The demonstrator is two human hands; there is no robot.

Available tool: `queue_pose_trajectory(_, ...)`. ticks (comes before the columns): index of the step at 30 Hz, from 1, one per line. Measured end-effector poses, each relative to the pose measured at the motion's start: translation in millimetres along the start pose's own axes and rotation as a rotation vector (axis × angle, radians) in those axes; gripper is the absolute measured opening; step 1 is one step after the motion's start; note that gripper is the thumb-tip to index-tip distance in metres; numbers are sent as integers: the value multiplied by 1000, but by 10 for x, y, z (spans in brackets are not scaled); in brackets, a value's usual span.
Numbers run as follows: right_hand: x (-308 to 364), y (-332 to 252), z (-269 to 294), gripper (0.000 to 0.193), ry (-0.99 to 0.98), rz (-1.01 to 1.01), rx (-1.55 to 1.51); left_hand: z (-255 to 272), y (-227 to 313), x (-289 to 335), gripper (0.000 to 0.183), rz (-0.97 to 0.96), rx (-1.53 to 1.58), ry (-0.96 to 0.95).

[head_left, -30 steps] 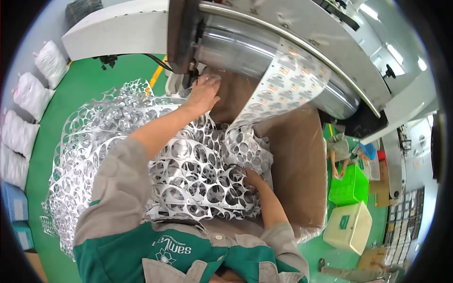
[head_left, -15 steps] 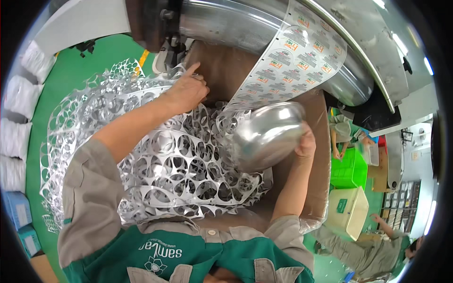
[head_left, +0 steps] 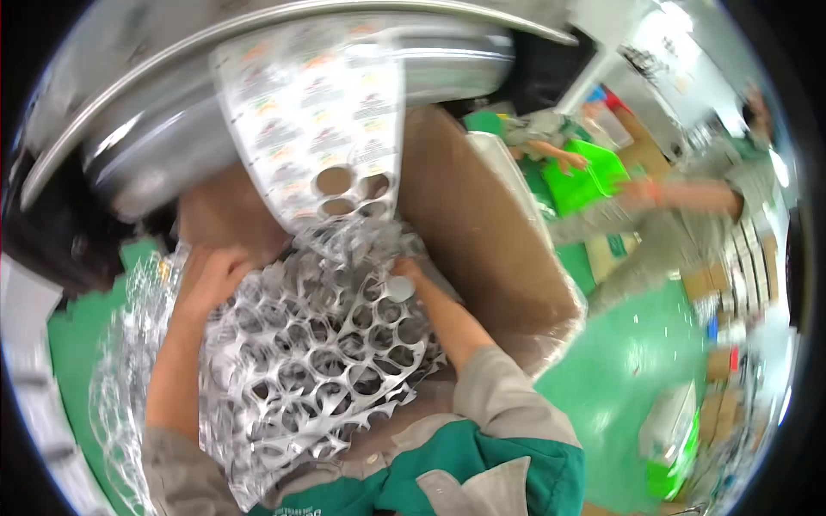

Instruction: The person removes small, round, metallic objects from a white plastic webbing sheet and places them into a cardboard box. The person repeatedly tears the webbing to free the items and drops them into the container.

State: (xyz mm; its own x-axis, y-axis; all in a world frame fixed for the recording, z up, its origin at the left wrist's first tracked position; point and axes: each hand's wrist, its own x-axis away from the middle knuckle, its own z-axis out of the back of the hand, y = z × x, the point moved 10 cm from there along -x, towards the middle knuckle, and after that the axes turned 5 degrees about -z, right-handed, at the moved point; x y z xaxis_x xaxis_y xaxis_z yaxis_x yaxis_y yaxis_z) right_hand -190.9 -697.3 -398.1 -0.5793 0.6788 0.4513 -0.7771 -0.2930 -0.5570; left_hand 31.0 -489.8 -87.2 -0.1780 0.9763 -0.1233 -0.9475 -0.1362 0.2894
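A heap of silvery punched foil scrap (head_left: 344,361), a web full of round holes, fills the front of a brown cardboard box (head_left: 490,232). At the heap's left side, by the box edge, my left hand (head_left: 211,277) is closed on the scrap with bent fingers, blurred. My right hand (head_left: 409,273) is closed at the heap's right side, its fingertips partly hidden in the web. Beside it shows a small pale disc (head_left: 398,288). Above hangs a printed foil sheet (head_left: 314,112), its lower end punched with holes and running into the scrap.
A large metal roller (head_left: 172,138) lies behind the sheet, with a curved metal bar (head_left: 112,95) above it. To the right, people work near a bright green crate (head_left: 581,176); a co-worker's arm (head_left: 688,196) reaches across. Loose scrap (head_left: 120,413) spills over the green floor at left.
The shiny metal bowl is gone from my right hand, which has moved onto the scrap. My left hand has come down to the heap's left side. The view has turned.
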Motion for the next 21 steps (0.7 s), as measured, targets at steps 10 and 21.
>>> queue_pose_trajectory(10, 92, -923, 36, 47, 9, 440, 416, 26, -92, -8, 16, 127, 170, 13)
queue_pose_trajectory(21, 677, -1439, 494, 51, -175, 332, 283, -71, -210, -12, 19, 66, -57, -5)
